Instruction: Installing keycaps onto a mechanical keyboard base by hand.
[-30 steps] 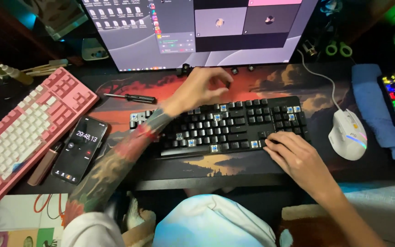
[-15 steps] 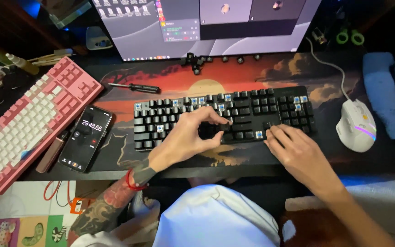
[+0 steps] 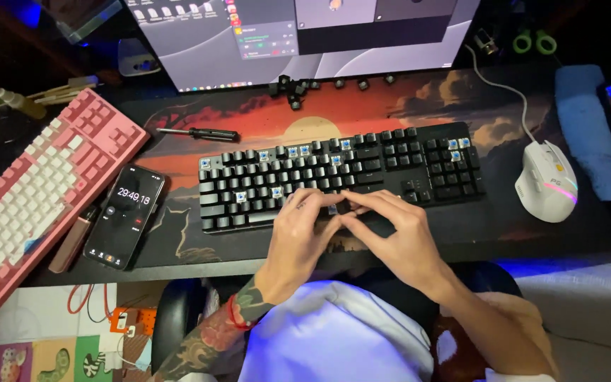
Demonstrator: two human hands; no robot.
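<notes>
Black keyboard [image 3: 341,177], long axis left-right across the bench [image 3: 178,258], several caps missing: left hand [image 3: 302,230] and right hand [image 3: 397,233] meet, fingers curled together, pinching at one front-row key.

both hands meet over the black keyboard [image 3: 341,173] on the bench: left hand [image 3: 304,230] and right hand [image 3: 394,233] touch at the fingertips on its lower key rows, several keycaps missing.
</notes>
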